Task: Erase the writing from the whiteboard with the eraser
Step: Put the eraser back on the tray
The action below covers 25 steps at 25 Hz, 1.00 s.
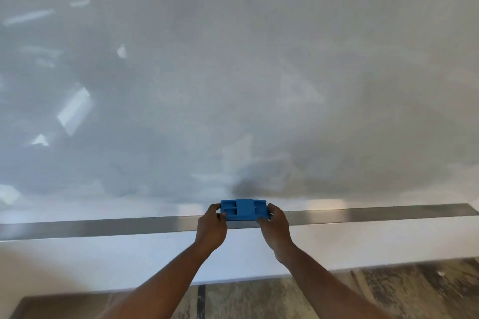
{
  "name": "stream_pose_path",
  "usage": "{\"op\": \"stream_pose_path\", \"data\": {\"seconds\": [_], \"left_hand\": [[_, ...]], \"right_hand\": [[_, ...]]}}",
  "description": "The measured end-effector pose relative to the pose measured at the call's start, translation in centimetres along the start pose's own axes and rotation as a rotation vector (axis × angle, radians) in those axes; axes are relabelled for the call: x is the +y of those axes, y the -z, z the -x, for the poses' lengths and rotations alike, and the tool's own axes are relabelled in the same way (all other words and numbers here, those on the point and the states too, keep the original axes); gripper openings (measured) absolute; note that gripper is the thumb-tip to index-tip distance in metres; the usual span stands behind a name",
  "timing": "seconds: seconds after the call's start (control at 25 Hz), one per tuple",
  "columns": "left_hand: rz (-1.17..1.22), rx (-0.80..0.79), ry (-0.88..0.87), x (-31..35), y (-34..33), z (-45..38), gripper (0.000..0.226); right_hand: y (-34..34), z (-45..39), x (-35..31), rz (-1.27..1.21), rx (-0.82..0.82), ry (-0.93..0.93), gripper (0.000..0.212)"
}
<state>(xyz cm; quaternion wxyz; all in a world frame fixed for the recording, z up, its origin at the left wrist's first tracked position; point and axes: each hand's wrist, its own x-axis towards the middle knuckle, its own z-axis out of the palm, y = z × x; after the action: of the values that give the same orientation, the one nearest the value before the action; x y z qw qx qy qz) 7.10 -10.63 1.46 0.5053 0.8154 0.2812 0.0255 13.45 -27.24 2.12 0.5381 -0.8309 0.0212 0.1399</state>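
Head view, looking forward and down at two bare hands and a blue eraser (243,210). Eraser at about 6 o'clock of the picture, low and near the middle, lying with its long side across, on or just above the grey metal ledge (375,212) at the bottom edge of the whiteboard (233,72); cannot tell if it touches the ledge or the board. Ribbed plastic back of the eraser turned to the camera, with small rectangular pockets in it.

Left hand (211,228) at 9 o'clock of the eraser, fingers curled round its left end, thumb near the top corner. Right hand (274,226) at 3 o'clock of the eraser, fingers curled and pinching its right end, thumb low on the front edge. Both forearms coming up from 6 o'clock, from the bottom corners toward the middle.

Whiteboard filling the whole upper part, from 9 through 12 to 3 o'clock, grey and smeared, with pale cleaner patches toward 9 o'clock and a darker smudge (246,188) just above the eraser at 12 o'clock of it. No readable writing to make out.

White wall strip (103,259) below the ledge. Wood-pattern floor (259,300) at 6 o'clock, blurred.
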Motion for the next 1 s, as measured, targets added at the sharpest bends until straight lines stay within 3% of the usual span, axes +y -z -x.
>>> {"op": "stream_pose_path", "data": {"seconds": [0.24, 0.6, 0.8, 1.0], "left_hand": [[-0.042, -0.146, 0.108, -2.4, -3.4, -2.4, 0.043], [0.037, -0.187, 0.187, -1.7, -7.6, -5.4, 0.027], [-0.012, -0.229, 0.228, -2.9, -8.4, -6.0, 0.051], [-0.042, -0.273, 0.234, -3.8, -7.5, -5.3, 0.07]], "right_hand": [[-1.0, -2.2, 2.5, 0.03, -0.054, -0.121, 0.014], [-1.2, -5.7, 4.7, 0.184, -0.14, -0.146, 0.029], [-0.9, -7.0, 5.6, 0.229, -0.159, -0.122, 0.031], [-1.0, -6.8, 6.5, 0.22, -0.188, -0.137, 0.052]]}}
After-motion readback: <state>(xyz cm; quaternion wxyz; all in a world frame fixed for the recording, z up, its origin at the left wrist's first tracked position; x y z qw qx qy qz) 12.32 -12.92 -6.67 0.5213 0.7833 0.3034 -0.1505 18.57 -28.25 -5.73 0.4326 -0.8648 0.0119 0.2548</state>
